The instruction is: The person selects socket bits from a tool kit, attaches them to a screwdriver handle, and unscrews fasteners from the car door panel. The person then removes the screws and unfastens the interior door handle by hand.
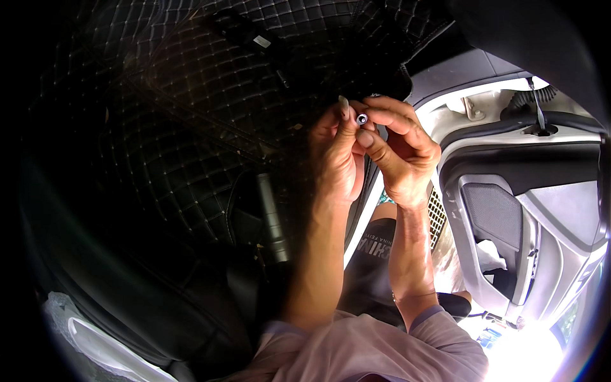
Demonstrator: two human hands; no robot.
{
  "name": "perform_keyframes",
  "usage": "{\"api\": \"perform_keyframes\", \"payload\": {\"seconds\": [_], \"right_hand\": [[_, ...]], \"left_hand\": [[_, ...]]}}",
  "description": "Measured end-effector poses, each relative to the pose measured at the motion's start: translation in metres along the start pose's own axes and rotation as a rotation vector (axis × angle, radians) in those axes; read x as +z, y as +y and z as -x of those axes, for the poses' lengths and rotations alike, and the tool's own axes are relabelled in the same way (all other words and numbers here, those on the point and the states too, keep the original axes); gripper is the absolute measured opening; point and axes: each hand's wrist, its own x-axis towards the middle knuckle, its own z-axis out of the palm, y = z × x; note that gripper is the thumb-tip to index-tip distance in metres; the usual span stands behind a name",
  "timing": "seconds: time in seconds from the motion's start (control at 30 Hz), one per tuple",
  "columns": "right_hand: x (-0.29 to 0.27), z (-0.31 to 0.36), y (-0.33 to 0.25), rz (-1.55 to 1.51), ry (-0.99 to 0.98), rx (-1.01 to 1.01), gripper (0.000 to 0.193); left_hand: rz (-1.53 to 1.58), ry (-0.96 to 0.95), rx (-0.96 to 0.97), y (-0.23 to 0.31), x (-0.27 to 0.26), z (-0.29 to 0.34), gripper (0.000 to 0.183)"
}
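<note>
In front of me, at the top of my reach, both my hands meet around a small round metal piece (pixel 361 119), shiny at the rim with a dark hollow in its end. My right hand (pixel 407 149) pinches it between thumb and forefinger, with the other fingers curled. From the other side my left hand (pixel 340 146) closes on it, thumb pointing up; its fingers are partly hidden. The rest of the piece is covered by the fingers, so its length and exact kind cannot be made out.
A quilted black car floor mat (pixel 184 114) with light stitching spreads ahead and left. A grey metal tube (pixel 272 216) lies left of my forearms. On the right stands an open car door (pixel 541 210), with white cloth or paper (pixel 490 254) in its pocket.
</note>
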Motion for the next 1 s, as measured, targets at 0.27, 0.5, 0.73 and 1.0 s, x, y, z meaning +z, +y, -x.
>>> {"api": "perform_keyframes", "payload": {"seconds": [0.27,0.5,0.73,1.0], "right_hand": [[0.001,0.001,0.0,-0.004,0.011,-0.007,0.034],[0.001,0.0,-0.001,0.02,0.024,-0.03,0.031],[0.0,0.001,0.0,0.096,0.076,-0.059,0.027],[-0.019,0.013,0.0,-0.021,0.241,0.147,0.013]], "left_hand": [[0.004,0.001,0.001,-0.001,-0.002,0.0,0.026],[0.037,-0.048,-0.007,-0.003,-0.005,-0.002,0.027],[-0.054,0.021,-0.009,0.001,0.002,-0.001,0.025],[-0.438,-0.05,0.012,-0.018,0.004,0.0,0.03]]}}
